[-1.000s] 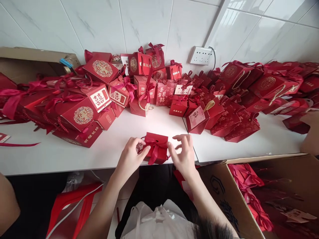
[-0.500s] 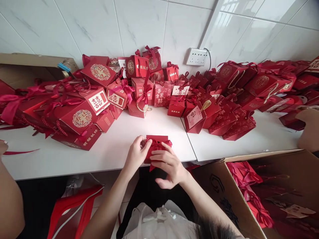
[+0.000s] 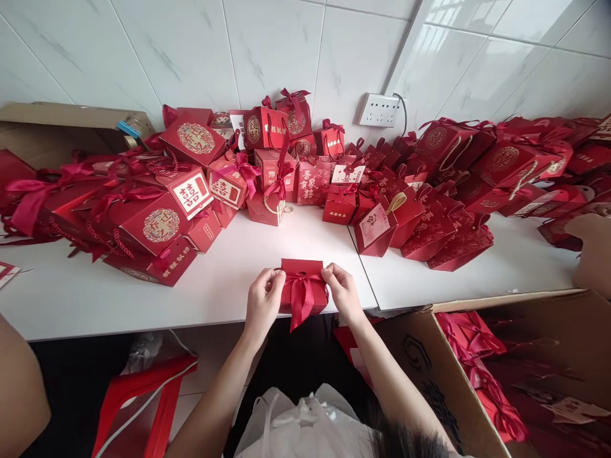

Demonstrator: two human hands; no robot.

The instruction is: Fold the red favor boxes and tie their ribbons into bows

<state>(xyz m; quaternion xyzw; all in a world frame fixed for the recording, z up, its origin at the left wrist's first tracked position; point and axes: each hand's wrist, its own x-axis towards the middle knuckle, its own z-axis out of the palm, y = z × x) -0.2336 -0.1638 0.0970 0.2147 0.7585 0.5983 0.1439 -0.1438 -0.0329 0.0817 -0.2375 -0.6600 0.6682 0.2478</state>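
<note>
A small red gift box (image 3: 302, 273) sits at the near edge of the white table (image 3: 214, 286), tied with a red ribbon bow (image 3: 301, 294) whose tails hang over the front. My left hand (image 3: 263, 301) pinches the bow's left loop. My right hand (image 3: 341, 291) pinches the right loop. Both hands are closed on the ribbon, one on each side of the box.
Many red gift boxes and bags (image 3: 267, 172) crowd the back of the table against the tiled wall. An open cardboard carton (image 3: 525, 375) with red bags stands at lower right. Another person's arm (image 3: 19, 394) shows at lower left, a hand (image 3: 592, 251) at far right. A red stool (image 3: 138, 394) sits below.
My right hand has moved from over the box's front to its right side. Both hands now hold the bow's loops apart, and the bow looks formed.
</note>
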